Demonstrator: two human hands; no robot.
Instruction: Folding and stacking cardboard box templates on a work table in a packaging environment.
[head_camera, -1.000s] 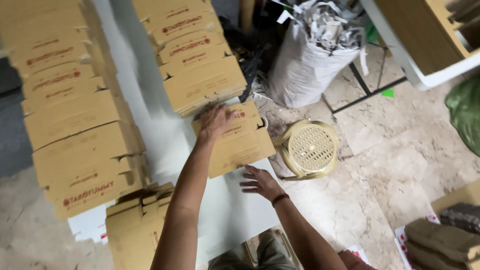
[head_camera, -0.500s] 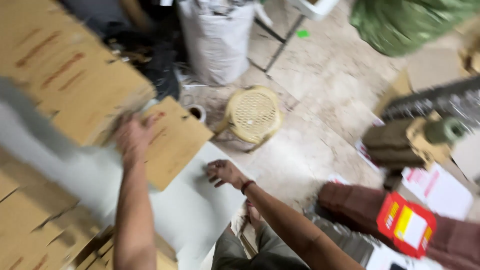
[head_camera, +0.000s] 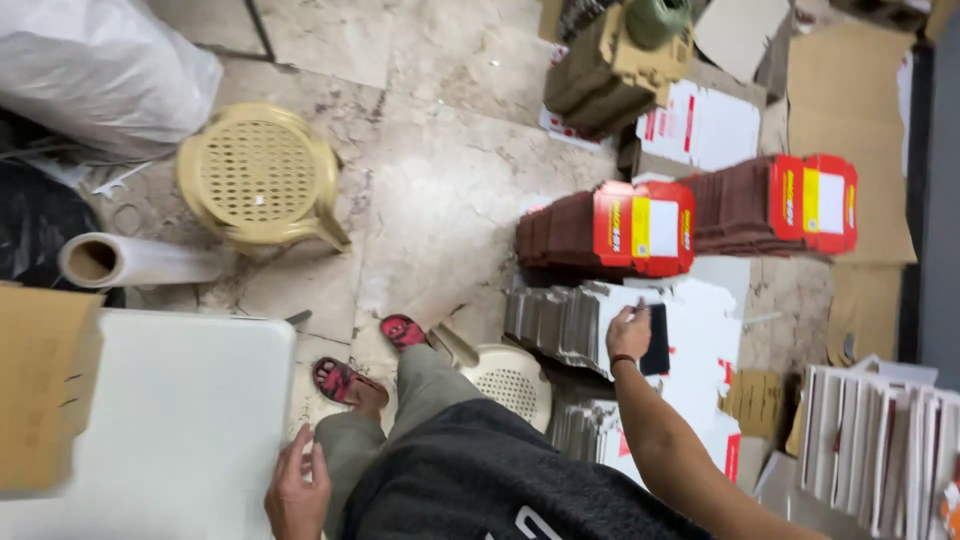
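R hand (head_camera: 632, 330) reaches out to the person's right, onto a stack of flat white carton blanks (head_camera: 575, 325) set on edge on the floor. Fingers curled over the top blank, thumb side near a small black rectangular item (head_camera: 657, 340) that lies on the white sheet just beside the hand; can't tell if the hand pinches the blank or only rests on it. Dark band on that wrist.

L hand (head_camera: 297, 490) rests w/ fingers loosely spread, lying flat on the near edge of the white worktop (head_camera: 170, 420), bottom left. Nothing held in it. A brown cardboard box (head_camera: 40, 385) sits on the worktop's far left.

Just behind the white stack: two bundles of folded red, yellow and white cartons (head_camera: 610, 230) and (head_camera: 780, 205), side by side, on edge. Beyond those, a brown cardboard pile (head_camera: 610, 70) w/ a green roll on top. More white blanks stacked at lower right (head_camera: 880, 440). Large brown cardboard sheets (head_camera: 850, 120) along the right side.

Person sits on a cream plastic stool (head_camera: 510, 375), feet in red sandals (head_camera: 345, 380) on the stone tile floor (head_camera: 440, 170). A second, yellowish plastic stool (head_camera: 260, 175) stands well apart at upper left, a roll of clear film (head_camera: 130, 260) near it, and a big white sack (head_camera: 100, 70) in the top left corner.
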